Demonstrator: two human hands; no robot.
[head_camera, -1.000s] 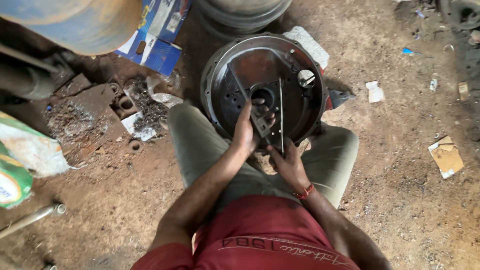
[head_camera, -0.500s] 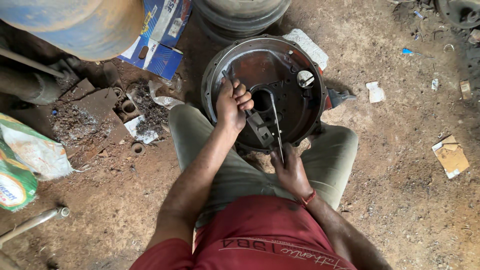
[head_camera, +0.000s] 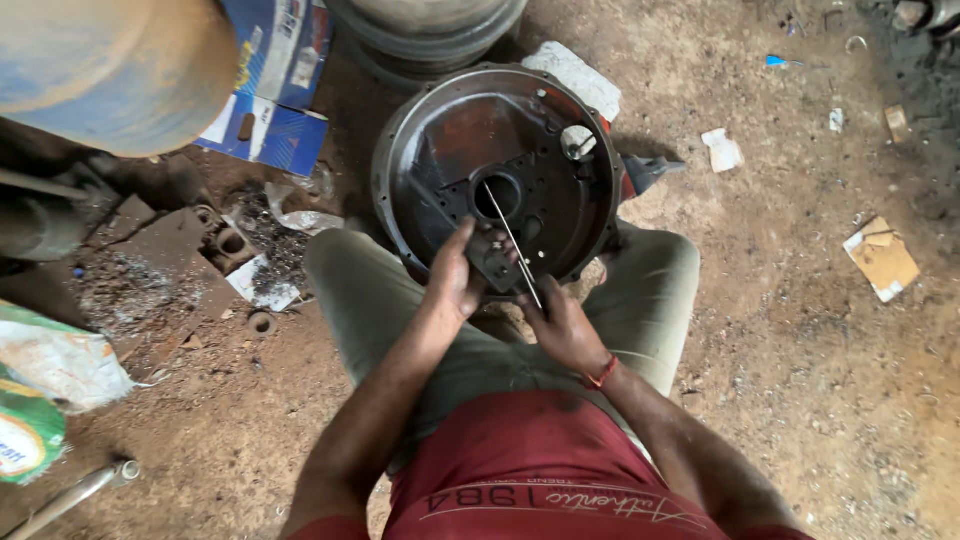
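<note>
Round metal housing (head_camera: 440, 130) propped on dirt floor (head_camera: 800, 330) between knees. Left hand (head_camera: 455, 280) grips dark bracket (head_camera: 493, 262); right hand (head_camera: 560, 325) pinches thin rod (head_camera: 510, 235).

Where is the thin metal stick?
In the head view, the thin metal rod lies slanted across the round metal housing, its lower end held by the right hand, beside the left hand.

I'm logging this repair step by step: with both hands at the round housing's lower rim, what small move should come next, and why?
Probably steady the small dark part with the left hand while the right hand guides the thin rod; the rod already slants toward the round housing's centre hole.
</note>
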